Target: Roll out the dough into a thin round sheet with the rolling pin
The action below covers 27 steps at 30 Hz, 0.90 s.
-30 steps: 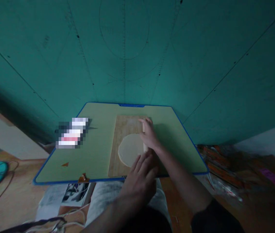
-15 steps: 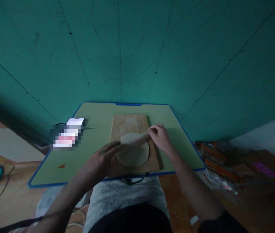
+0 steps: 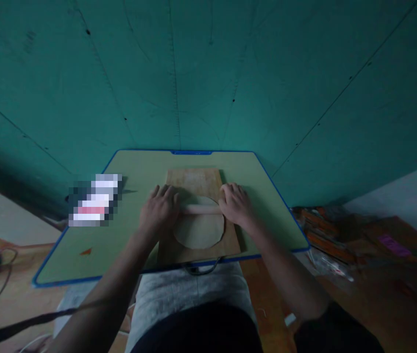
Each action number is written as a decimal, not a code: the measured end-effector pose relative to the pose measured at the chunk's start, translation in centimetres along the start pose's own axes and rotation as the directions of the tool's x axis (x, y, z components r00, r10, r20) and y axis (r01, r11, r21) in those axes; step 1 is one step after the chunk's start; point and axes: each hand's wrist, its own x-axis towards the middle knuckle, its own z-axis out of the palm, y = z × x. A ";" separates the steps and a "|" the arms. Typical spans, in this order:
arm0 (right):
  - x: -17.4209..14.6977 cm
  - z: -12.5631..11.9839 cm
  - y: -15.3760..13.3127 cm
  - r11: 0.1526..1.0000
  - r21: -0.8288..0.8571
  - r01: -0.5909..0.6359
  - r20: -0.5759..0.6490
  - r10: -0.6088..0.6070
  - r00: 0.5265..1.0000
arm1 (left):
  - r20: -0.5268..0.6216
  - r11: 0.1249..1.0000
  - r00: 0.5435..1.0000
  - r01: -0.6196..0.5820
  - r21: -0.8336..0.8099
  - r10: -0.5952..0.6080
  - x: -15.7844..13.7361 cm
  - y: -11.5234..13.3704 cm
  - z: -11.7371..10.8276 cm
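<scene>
A thin round sheet of dough [image 3: 198, 234] lies on a wooden board [image 3: 194, 180]. Across the dough's upper half rests a rolling pin [image 3: 201, 209], level from side to side. My left hand [image 3: 161, 208] is closed over the pin's left end, which its fingers hide. At the other end, my right hand [image 3: 235, 202] curls its fingers round the pin near the board's right edge. Dough shows both above and below the pin.
The board stands on a small blue-edged table [image 3: 267, 215] against a green wall [image 3: 201, 98]. A phone, blurred out, [image 3: 96, 201] lies at the table's left, with a small orange triangle [image 3: 86, 252] nearer me. Packages [image 3: 322, 230] lie on the floor at right.
The rolling pin has turned from slanted to level across the dough. My left hand has moved up and forward, its fingers now curled over the pin's end. The view has shifted slightly.
</scene>
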 end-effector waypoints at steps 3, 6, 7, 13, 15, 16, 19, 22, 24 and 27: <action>-1.7 0.4 0.2 0.996 -0.004 0.085 -0.065 -0.085 0.994 | -0.047 0.999 0.999 -0.002 0.040 0.004 -1.7 0.4 0.5; -4.2 0.7 0.2 0.990 0.006 0.142 -0.125 -0.140 0.982 | -0.084 0.998 0.996 0.031 0.062 -0.026 -5.1 1.3 0.3; -5.3 0.8 0.2 0.987 0.017 0.159 -0.141 -0.155 0.978 | -0.098 0.997 0.995 0.041 0.062 -0.035 -6.5 1.7 0.2; -10.3 1.1 0.7 0.959 0.107 0.261 -0.187 -0.239 0.953 | -0.113 0.992 0.993 -0.013 0.125 0.027 -12.5 3.2 -0.5; -9.6 1.1 1.1 0.953 0.125 0.276 -0.154 -0.256 0.954 | -0.105 0.990 0.994 -0.013 0.141 0.028 -11.9 3.1 -0.7; -8.6 1.1 1.3 0.953 0.126 0.277 -0.127 -0.261 0.957 | -0.092 0.990 0.996 -0.005 0.144 0.019 -10.9 2.8 -0.7; -3.8 0.9 1.6 0.964 0.116 0.241 -0.023 -0.240 0.971 | -0.023 0.986 1.000 0.024 0.162 -0.020 -6.0 1.9 -0.6; 0.5 0.6 1.3 0.982 0.126 0.141 0.100 -0.154 0.983 | 0.044 0.980 0.998 0.032 0.195 -0.041 -1.0 1.2 -0.5; 1.4 0.4 1.1 0.985 0.129 0.115 0.137 -0.133 0.982 | 0.062 0.980 0.997 0.031 0.197 -0.044 0.5 0.9 -0.3; -1.1 0.3 0.9 0.976 0.105 0.192 0.057 -0.198 0.978 | 0.029 0.985 1.000 -0.002 0.170 -0.003 -1.3 1.0 -0.1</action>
